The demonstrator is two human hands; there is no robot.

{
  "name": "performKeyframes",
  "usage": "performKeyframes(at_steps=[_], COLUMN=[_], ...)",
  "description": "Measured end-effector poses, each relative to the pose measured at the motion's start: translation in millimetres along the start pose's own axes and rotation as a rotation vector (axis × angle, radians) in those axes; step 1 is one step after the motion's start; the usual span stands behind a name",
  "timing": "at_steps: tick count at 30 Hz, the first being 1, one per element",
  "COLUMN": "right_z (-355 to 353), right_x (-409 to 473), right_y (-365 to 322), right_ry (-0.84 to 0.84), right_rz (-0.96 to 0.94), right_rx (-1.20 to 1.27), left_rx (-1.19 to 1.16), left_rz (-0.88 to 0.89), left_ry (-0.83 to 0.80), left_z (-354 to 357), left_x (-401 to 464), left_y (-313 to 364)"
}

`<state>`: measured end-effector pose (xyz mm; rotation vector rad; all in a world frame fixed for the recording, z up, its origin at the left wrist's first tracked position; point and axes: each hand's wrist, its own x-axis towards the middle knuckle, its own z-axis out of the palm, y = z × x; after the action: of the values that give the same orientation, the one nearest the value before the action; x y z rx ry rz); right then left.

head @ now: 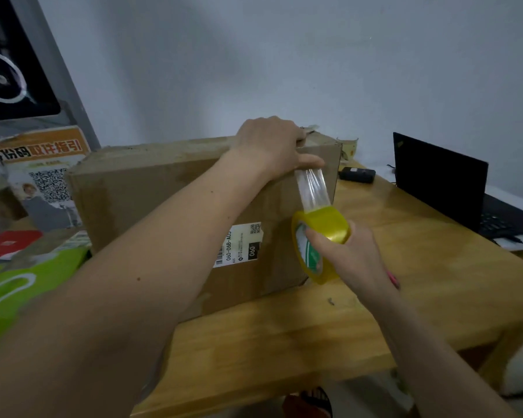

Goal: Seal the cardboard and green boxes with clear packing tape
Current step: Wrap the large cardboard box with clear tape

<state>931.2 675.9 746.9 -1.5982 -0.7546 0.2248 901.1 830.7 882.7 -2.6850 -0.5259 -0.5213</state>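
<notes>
right hand grips roll at centre right; left hand presses tape onto box; best pull taut, straight down

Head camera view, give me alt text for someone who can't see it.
A left hand presses clear tape onto a cardboard box while the right hand pulls the yellow tape roll away, on a wooden table.

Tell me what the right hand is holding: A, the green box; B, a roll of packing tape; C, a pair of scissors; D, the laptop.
B: the right hand grips the tape roll, with a strip running up to the left hand on the cardboard box.
</notes>
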Motion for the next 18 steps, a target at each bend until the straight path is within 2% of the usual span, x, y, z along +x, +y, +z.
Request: performKeyframes(at_steps=[5,8,11,15,18], right_z=[2,3,3,10,6], right_x=[2,-9,-23,-20,-2], right_y=[8,14,25,27,23], right_ry=[-0.104,-0.074,-0.050,0.014,0.014], right_rz=[0.207,0.179,0.145,0.141,0.161], right_rx=[-0.038,0.057,0.162,0.213,0.088], left_rx=[0.145,0.226,0.350,0.414,0.445], left_rz=[0.022,0.108,0.141,0.254,0.375], left_ry=[0.220,0.265,0.379,0.348,0.264], left_z=[14,37,64,70,92], left_x=[-18,-33,-43,-45,-61], left_y=[13,12,8,4,9])
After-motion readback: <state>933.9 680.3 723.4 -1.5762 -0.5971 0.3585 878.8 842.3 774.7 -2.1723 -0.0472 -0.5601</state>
